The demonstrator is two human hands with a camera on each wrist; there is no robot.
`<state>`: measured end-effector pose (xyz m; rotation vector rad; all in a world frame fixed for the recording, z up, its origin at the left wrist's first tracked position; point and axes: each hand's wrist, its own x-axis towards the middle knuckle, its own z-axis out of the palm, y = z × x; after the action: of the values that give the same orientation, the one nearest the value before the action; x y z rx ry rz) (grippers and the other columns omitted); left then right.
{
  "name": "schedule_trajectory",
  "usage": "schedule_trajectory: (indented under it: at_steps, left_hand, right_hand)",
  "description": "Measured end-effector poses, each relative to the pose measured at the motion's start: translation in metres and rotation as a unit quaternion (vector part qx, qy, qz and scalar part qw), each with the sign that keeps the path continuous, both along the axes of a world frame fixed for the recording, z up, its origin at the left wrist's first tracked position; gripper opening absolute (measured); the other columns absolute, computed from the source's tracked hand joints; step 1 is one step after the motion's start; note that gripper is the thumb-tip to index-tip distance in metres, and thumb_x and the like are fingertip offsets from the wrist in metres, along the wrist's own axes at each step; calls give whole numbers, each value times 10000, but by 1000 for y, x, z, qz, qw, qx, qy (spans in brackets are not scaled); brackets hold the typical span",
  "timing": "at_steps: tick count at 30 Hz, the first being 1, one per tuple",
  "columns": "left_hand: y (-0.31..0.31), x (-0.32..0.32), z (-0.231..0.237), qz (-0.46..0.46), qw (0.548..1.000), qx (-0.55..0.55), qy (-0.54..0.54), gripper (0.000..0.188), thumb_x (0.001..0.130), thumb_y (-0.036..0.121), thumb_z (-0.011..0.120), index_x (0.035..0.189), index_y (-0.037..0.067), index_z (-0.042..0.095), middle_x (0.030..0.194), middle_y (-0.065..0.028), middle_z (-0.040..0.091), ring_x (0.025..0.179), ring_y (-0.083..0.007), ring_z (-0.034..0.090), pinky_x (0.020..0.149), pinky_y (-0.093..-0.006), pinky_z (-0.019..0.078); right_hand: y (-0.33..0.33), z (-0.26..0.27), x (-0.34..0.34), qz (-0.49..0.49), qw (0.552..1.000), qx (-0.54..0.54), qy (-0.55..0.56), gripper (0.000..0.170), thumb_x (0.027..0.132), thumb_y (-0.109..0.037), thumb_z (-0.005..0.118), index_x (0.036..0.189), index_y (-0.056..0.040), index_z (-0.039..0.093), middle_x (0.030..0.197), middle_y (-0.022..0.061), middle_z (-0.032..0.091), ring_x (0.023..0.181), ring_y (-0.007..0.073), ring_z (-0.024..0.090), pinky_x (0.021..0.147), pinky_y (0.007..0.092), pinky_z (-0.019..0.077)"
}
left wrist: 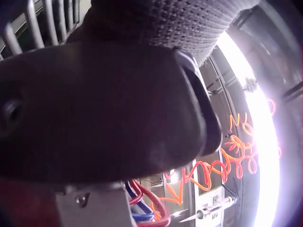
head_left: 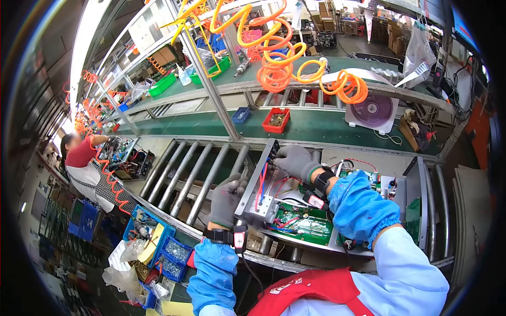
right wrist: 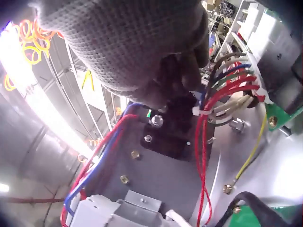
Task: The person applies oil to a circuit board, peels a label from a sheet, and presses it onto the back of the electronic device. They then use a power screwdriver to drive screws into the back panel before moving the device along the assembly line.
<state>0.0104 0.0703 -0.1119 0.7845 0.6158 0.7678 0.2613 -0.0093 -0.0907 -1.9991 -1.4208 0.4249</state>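
A metal chassis (head_left: 348, 247) with circuit boards and wiring lies on the roller conveyor. My gloved right hand (head_left: 299, 161) is at the top inner side of its upright end panel (head_left: 256, 179). In the right wrist view, the curled fingers of that hand pinch a black part (right wrist: 182, 111) against the panel, beside bolts and a bundle of coloured wires (right wrist: 203, 113). On the panel's outer side is my gloved left hand (head_left: 226, 200), its fingers loosely bent next to the panel face. A dark shape (left wrist: 104, 113) fills most of the left wrist view and hides those fingertips.
Metal rollers (head_left: 197, 179) run off to the left. Blue bins (head_left: 174, 258) of small hardware stand at the near left. A red bin (head_left: 276, 120) sits on the green bench behind. Orange coiled hoses (head_left: 279, 52) hang overhead. Another person (head_left: 89, 168) works at the far left.
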Motion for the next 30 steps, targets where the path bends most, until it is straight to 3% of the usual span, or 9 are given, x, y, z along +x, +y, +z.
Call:
schedule_trajectory:
  at_steps: [2,4,8,11,14,20,26,30]
  left_hand:
    - [3,-1,-12,-37,998,-26,-50,295,952,36,532,1237,-40,527,1044,-154,640,794,-129,623,654,-199,530]
    - [-4,1,-3,-64,992,-62,-87,276,955,45,534,1221,-28,534,994,-134,638,747,-99,594,607,-185,513]
    - [-15,6,9,-18,1000,0,-15,288,988,87,504,1256,-19,523,951,-68,614,631,-36,538,514,-170,498]
    - [-15,7,10,-25,1000,11,-2,335,978,83,511,1297,-20,508,998,-89,632,658,-49,562,525,-173,506]
    - [-14,6,6,-28,999,17,-9,361,970,79,512,1315,-29,496,1050,-111,640,687,-64,585,533,-174,510]
    - [-21,8,17,-16,997,53,51,364,971,85,508,1313,-38,492,1054,-120,645,707,-63,601,540,-169,510]
    - [-17,8,12,-31,999,35,4,357,951,83,516,1281,-53,490,1007,-123,642,654,-58,565,514,-162,469]
    - [-19,9,15,-23,999,45,13,362,957,87,516,1294,-39,485,967,-103,641,632,-42,556,496,-158,469]
  right_hand:
    - [0,1,-3,7,1000,-2,-25,302,813,-371,652,942,-114,743,901,118,718,890,335,678,827,446,508]
    - [-1,-6,-5,15,993,80,-91,290,822,-356,656,906,-88,729,844,139,692,839,343,663,794,451,494]
    - [3,-24,-4,22,970,161,-182,267,830,-352,654,854,-91,703,821,135,663,828,346,644,787,470,470]
    - [-1,-20,-8,35,968,135,-209,252,838,-352,649,884,-111,708,842,124,674,839,337,651,794,458,475]
    - [0,-19,-9,25,983,82,-161,265,863,-351,621,978,-131,714,961,85,686,959,301,643,895,456,434]
    - [3,-22,-10,24,970,109,-215,259,858,-346,619,929,-106,689,970,108,682,961,323,646,890,460,453]
    - [-2,-5,-9,30,998,29,-43,350,875,-389,578,945,-67,697,963,175,694,971,365,654,869,481,484]
    - [10,-22,-5,-2,999,25,48,358,884,-363,585,985,-43,709,846,196,690,852,370,669,795,452,498]
